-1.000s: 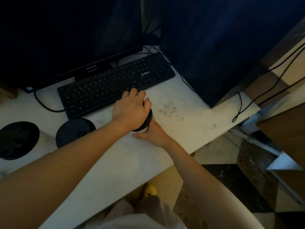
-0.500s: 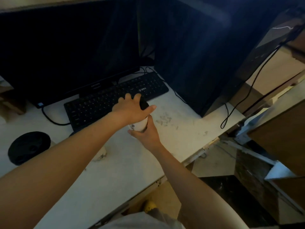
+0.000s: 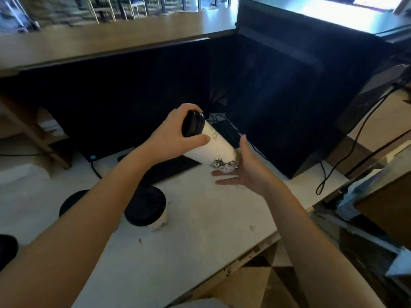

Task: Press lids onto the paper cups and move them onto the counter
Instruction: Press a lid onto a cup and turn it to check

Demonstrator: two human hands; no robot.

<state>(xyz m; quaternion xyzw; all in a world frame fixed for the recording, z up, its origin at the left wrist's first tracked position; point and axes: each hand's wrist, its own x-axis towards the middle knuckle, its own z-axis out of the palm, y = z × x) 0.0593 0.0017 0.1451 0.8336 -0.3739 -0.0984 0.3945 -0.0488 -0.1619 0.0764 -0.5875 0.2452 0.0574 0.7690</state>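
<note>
Now off the desk (image 3: 200,236): the paper cup (image 3: 214,147), which half a second ago stood by the keyboard (image 3: 229,130) under both hands, is up in the air and tilted, lidded end high and to the left. My left hand (image 3: 173,138) grips it round the black lid (image 3: 193,124), thumb along the cup wall. My right hand (image 3: 246,172) has let go of the body and lies open, fingers spread, just beside the base; touching or not, cannot tell. Lid looks seated on the side I can see, so I judge pressing done for this cup and the carry to the counter (image 3: 111,41) begun. Left on the desk: a second lidded cup (image 3: 148,207) by my left forearm and another dark lid (image 3: 69,203) beyond it, partly hidden by the arm. In the way: the monitor (image 3: 133,96) stands between cup and counter, with a dark panel (image 3: 278,103) to the right. The cup must clear the monitor's top edge and be righted before it is set down.
</note>
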